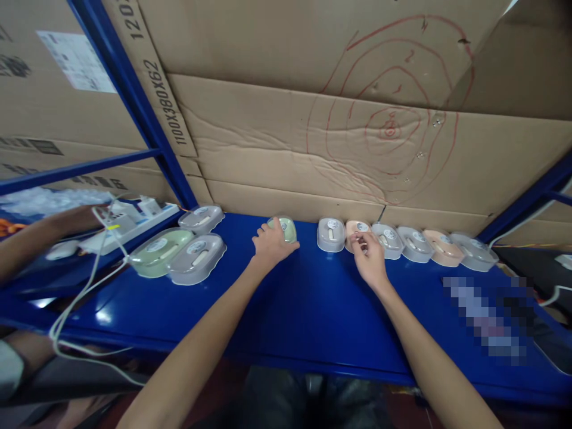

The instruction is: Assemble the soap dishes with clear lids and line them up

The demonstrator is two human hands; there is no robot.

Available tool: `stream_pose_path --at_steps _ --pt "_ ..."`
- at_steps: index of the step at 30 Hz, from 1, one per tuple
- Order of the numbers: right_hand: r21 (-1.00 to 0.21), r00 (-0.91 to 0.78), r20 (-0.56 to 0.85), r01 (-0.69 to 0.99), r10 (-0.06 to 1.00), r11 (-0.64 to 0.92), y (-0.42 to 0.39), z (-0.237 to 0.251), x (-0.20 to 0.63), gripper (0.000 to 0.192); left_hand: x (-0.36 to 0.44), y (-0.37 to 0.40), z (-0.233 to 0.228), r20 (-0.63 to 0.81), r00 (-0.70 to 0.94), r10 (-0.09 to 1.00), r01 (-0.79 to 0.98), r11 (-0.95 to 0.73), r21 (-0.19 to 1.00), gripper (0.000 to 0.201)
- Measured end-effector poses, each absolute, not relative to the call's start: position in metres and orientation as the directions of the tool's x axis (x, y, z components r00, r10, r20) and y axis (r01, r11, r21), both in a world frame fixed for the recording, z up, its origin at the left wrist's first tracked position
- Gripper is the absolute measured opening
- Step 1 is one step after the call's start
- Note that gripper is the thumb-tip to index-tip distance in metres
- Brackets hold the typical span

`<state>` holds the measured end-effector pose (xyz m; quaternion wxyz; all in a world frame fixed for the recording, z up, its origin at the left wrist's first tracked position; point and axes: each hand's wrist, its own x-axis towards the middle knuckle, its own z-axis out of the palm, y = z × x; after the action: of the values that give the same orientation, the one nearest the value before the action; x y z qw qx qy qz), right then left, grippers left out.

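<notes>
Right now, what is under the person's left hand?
A green lidded container on the blue table; the left hand covers much of its near side, hiding that part.

Both arms bare, reaching forward from lower edge of view. Left forearm (196, 345) slants up toward right, right forearm (424, 345) slants up toward left. Hands well apart, but nearer together than forearms. Left hand (270, 243) faces palm down, back of hand visible; thumb (292, 245) stretched out to right, away from fingers, which are bent forward. Right hand (370, 259) has fingers curled inward; firmness of either grip cannot be judged.
</notes>
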<state>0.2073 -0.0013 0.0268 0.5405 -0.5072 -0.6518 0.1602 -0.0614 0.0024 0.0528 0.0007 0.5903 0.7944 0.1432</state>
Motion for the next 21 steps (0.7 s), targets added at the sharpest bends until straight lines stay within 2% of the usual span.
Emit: stream_pose_path --at_steps 6,10,12,15,18,21 --pt "-0.688 -0.030 0.574 0.525 0.818 0.502 -0.008 0.026 0.198 0.028 -0.061 0.004 0.054 0.175 -0.289 0.941 0.917 0.219 0.333 0.094" --pt "-0.753 -0.088 0.504 0.443 0.859 0.487 -0.013 0.028 0.193 0.029 -0.056 0.001 0.062 0.227 -0.274 0.934 0.877 0.146 0.458 0.096" --pt "-0.842 -0.103 0.433 0.308 0.895 0.443 -0.016 0.029 0.189 0.034 -0.043 -0.004 0.066 0.320 -0.196 0.927 0.859 0.005 0.511 0.098" --pt "-0.960 -0.127 0.272 0.039 0.954 0.279 -0.020 0.034 0.182 0.050 -0.015 -0.015 0.069 0.507 -0.001 0.862 0.784 -0.314 0.535 0.104" --pt "-0.980 -0.168 0.162 -0.145 0.972 0.138 -0.025 0.040 0.177 0.057 0.010 -0.028 0.064 0.611 0.137 0.779 0.711 -0.507 0.487 0.102" --pt "-0.970 -0.097 0.185 -0.180 0.978 0.166 -0.027 0.045 0.176 0.058 0.018 -0.036 0.055 0.645 0.202 0.737 0.631 -0.602 0.490 0.101"
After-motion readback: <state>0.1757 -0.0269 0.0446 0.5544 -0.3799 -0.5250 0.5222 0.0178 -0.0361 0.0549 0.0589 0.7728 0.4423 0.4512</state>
